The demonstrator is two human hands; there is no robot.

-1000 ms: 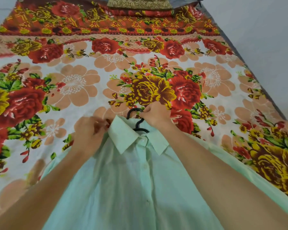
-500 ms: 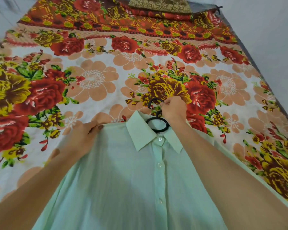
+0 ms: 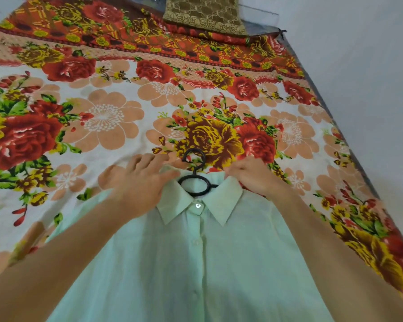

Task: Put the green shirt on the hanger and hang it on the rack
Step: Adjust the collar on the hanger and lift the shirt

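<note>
Green shirt (image 3: 196, 263): flat on floral bedsheet (image 3: 107, 117), near centre, buttoned. Black hanger (image 3: 196, 180): inside collar, hook pointing far. Left hand (image 3: 144, 182): fingers spread, pressing left shoulder. Right hand (image 3: 249, 175): pinching right collar edge. Advice: seat both shoulders evenly before lifting by hook.

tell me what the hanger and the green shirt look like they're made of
Hanger: probably plastic, black and fairly matte; the hook and ring look moulded in one piece. Green shirt: thin woven fabric, perhaps cotton or a blend; slightly sheer, soft creases, glossy pearly buttons.
</note>
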